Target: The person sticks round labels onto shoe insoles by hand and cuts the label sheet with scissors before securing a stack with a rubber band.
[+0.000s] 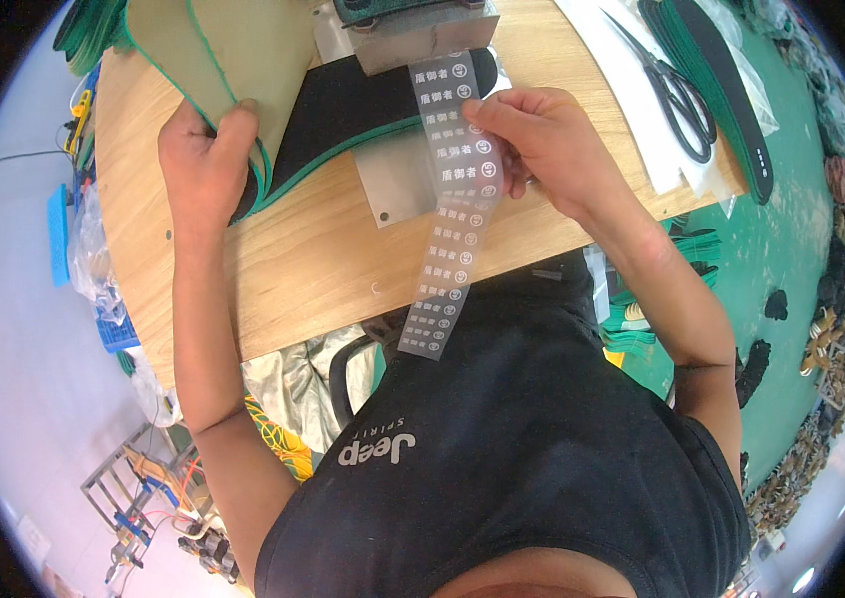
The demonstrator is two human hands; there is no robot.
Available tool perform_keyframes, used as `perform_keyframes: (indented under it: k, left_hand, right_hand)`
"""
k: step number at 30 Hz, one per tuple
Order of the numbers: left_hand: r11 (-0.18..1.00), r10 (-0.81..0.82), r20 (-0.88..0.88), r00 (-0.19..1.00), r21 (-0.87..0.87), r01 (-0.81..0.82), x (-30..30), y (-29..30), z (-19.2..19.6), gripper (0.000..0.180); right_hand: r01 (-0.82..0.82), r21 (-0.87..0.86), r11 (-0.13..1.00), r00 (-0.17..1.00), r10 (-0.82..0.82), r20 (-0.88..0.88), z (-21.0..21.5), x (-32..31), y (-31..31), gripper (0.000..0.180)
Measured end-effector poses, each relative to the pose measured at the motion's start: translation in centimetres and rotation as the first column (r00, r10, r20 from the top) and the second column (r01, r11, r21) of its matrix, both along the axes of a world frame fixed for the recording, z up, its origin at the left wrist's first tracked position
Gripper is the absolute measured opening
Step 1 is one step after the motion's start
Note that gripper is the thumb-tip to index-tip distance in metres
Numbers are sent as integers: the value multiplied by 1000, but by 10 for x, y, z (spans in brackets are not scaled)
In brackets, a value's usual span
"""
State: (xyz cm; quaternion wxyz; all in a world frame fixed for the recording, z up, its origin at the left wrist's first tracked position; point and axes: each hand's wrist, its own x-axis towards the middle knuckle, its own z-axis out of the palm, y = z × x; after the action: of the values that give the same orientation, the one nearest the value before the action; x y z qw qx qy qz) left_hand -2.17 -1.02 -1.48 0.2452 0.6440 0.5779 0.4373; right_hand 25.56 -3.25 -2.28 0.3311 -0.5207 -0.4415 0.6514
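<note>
Black insole [347,110] with a green rim lies aslant on the wooden table [318,269], its far end reaching just below the metal block [427,42] at the top. Your left hand [205,164] is closed on the near ends of the beige pieces [278,50], thumb uppermost; how many layers it grasps, you cannot tell from this view. Your right hand [539,140] pinches the right edge of the clear strip [457,174], thumb on top. White marks repeat along that strip, which crosses the insole's far part, passes over the steel plate [392,189] and hangs past the table edge in front of your dark shirt [522,429]. To your right, black-handled scissors [681,105] rest on a white sheet [632,110], with an insole stack [726,100] just beside them.
</note>
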Motion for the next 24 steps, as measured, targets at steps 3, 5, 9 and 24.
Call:
perform_keyframes:
  k: [3, 5, 9, 24]
  left_hand:
    - [1000, -12, -32, 999, 16, 13, 3, -1, 1, 15]
    - [1000, -19, -49, 999, 24, 20, 3, -2, 2, 15]
    - [999, -45, -45, 998, 27, 46, 4, -3, 0, 16]
    - [998, -60, -171, 983, 1, 61, 8, -7, 5, 17]
  right_hand:
    - [-9, -2, 1000, 1000, 9, -7, 0, 2, 1, 26]
    - [-11, 0, 1000, 1000, 11, 8, 1, 0, 1, 26]
    - [-34, -8, 999, 999, 34, -13, 0, 3, 3, 26]
    - [-33, -22, 999, 999, 34, 20, 0, 4, 2, 27]
